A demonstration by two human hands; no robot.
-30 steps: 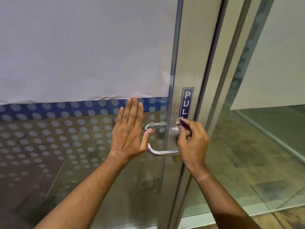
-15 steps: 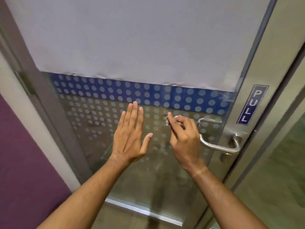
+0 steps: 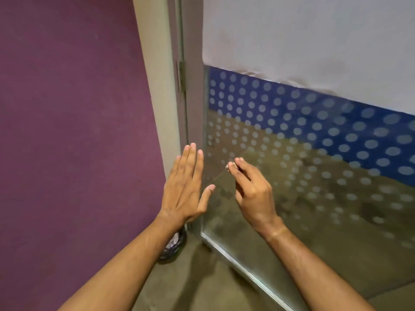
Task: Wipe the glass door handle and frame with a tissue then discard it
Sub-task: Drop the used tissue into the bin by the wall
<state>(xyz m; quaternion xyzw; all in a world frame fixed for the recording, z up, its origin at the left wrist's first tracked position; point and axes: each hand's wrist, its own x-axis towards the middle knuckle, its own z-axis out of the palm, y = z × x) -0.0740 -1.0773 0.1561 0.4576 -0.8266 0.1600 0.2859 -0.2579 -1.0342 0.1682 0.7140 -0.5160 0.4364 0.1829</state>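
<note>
Head view gives me one tissue (image 3: 228, 166), a small crumpled scrap just left of frame centre, pinched at the fingertips of my right hand (image 3: 252, 191). Only a pale tip of it shows past the fingertips; the rest is hidden by them. I count two hands. My right one is raised in front of the glass door (image 3: 292, 176), back of the hand toward me, fingers curled narrow around the scrap, forearm running down to the lower right of the frame. Whether the tissue touches the glass I cannot tell. My left hand (image 3: 186, 189) sits just left of it, flat and wide, four fingers together pointing up and the thumb spread toward the right, holding nothing; it lies over the door frame (image 3: 193, 63) at the hinge side, forearm running to the lower left.

One hinge (image 3: 181, 76) shows on that frame, upper centre. The glass carries one blue band of pale dots (image 3: 303, 113) with more dots on the clear pane below, and one white sheet (image 3: 314, 37) covers its upper part. One purple wall (image 3: 74, 131) fills the left half. One dark bin (image 3: 173, 245) with crumpled contents peeks out on the floor below my left wrist.
</note>
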